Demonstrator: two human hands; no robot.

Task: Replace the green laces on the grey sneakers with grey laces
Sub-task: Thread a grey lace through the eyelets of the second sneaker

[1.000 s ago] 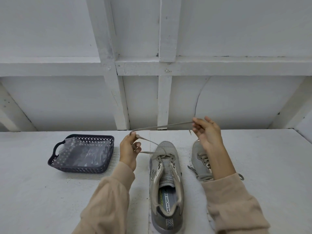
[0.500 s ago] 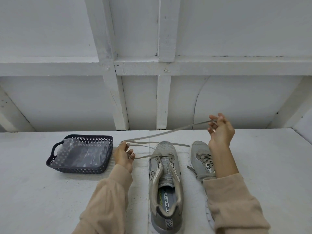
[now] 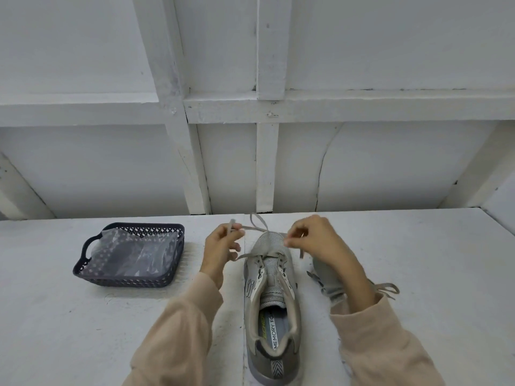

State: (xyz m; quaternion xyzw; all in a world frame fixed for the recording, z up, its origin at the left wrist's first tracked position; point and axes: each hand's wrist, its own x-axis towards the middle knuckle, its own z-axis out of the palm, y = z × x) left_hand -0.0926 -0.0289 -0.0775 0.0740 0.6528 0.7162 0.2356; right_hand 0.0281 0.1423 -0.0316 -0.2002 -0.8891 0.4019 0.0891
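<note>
The grey sneaker (image 3: 271, 302) lies on the counter (image 3: 418, 260) with its toe pointing away from the person, and every place below is given from it. The grey lace (image 3: 252, 255) seems to pass only through the eyelets nearest the toe, while the other eyelets look empty. One strand runs out to the left of the toe and one loops just beyond it.

The left hand (image 3: 221, 246), just left of the toe, pinches one end of the lace between thumb and fingers. The right hand (image 3: 315, 240), just right of the toe, pinches the other end, and a short piece hangs below its fingertips.

In my judgement the step is to make the two ends equal and then begin the crossing. It is good to pull both ends with the same force, so that the bar over the toe lies flat and not twisted. Then one tip should go into the next empty eyelet on the opposite side.

The second sneaker (image 3: 330, 282) stands to the right, partly hidden by the right forearm. It seems laced already. A dark basket (image 3: 122, 281) is well to the left. I see no green lace.
</note>
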